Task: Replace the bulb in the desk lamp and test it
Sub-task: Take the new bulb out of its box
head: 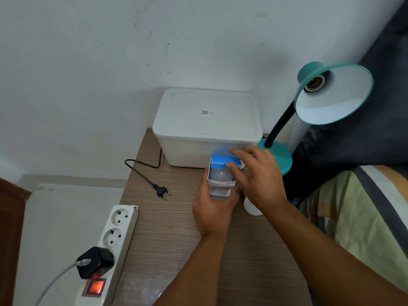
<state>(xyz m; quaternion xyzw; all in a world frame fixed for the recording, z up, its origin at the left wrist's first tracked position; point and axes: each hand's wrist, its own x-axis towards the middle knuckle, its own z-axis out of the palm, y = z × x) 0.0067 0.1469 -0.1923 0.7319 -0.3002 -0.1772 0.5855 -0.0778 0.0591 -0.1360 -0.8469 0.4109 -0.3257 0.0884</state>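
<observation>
1. Left hand: wrapped around the lower part of a small blue and white bulb box, holding it above the table.
2. Right hand: fingers loosely spread at the open top of the box, fingertips on its blue flap; they close on nothing.
3. New bulb: its frosted dome shows inside the open box.
4. Second white bulb: lies on the table, partly hidden under the right wrist.
5. Desk lamp: teal, standing at the table's far right corner, its socket bare.
6. Plug: lies loose on the table, apart from the power strip, whose switch glows red.
7. White storage box: lidded, against the wall.
</observation>
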